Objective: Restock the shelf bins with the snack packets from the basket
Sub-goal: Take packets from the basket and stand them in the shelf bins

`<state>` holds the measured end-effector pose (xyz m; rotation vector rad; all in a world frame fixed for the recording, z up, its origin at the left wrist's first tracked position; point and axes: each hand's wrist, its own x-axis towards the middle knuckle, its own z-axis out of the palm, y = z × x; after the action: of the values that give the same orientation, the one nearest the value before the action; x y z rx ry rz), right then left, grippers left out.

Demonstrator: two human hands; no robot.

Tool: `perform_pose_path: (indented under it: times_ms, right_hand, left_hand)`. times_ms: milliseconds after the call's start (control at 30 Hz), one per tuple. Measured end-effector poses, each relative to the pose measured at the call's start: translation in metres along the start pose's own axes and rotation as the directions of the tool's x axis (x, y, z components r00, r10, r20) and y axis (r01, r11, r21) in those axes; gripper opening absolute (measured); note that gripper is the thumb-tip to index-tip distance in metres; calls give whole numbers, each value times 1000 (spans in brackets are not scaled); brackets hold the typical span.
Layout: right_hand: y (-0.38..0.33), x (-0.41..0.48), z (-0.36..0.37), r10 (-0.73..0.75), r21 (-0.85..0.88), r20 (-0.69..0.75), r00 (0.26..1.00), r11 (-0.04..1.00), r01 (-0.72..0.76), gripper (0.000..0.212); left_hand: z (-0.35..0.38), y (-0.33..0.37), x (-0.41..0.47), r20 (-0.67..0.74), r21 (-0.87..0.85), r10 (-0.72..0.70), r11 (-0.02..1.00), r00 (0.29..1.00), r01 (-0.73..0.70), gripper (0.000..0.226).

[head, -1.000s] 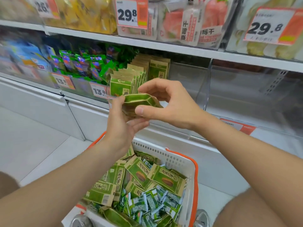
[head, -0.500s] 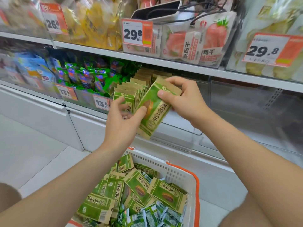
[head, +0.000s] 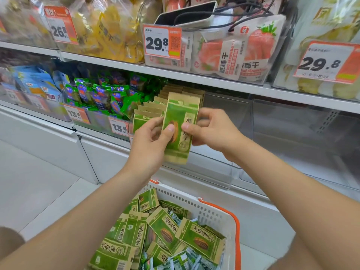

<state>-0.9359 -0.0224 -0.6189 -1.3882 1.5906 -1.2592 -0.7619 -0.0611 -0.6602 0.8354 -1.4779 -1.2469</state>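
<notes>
Shop aisle with white shelving [head: 194, 78] over pale floor tiles [head: 29, 182].

At frame centre, left hand [head: 150, 145] and right hand [head: 212, 131] both gripping one snack packet [head: 178, 121], upright, green with tan ends and a brown seed picture. Left thumb pressed on the front face, fingers curled at the packet's left edge. Right thumb and forefinger pinching its right edge, other fingers bent behind. Packet held in front of the shelf bin [head: 224, 172], a clear-walled one.

Just behind the hands, in that bin, a row of matching packets [head: 150, 112] standing on edge. To the left, a neighbouring bin of green-and-purple bags [head: 109, 94], with two orange tags [head: 118, 127] reading 13.8. Further left, blue bags [head: 39, 82], blurred.

At bottom centre, between the forearms, a white basket [head: 214, 213] with an orange handle [head: 236, 230], holding loose packets [head: 167, 230] of the same kind lying at all angles, large Chinese characters on each. Small green-and-white sachets [head: 181, 258] among them.

Along the top of the frame, strawberry bags [head: 224, 55] printed "Dried strawberry", behind a tag [head: 161, 42] marked 29.8. Another 29.8 tag [head: 323, 63] at upper right. At upper left, yellow bags [head: 109, 30] and a 26.8 tag [head: 60, 30]. A dark-screened device [head: 187, 14] with black cables resting on the strawberry bags.
</notes>
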Motion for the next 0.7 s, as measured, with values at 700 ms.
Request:
perform_pose_path:
  times_ms: [700]
  right_hand:
    - [71,131,10,-60,-589,-390,919,783,-199,29]
  left_hand:
    - [-19,-34,36,136,899,296,364,945,-243,75]
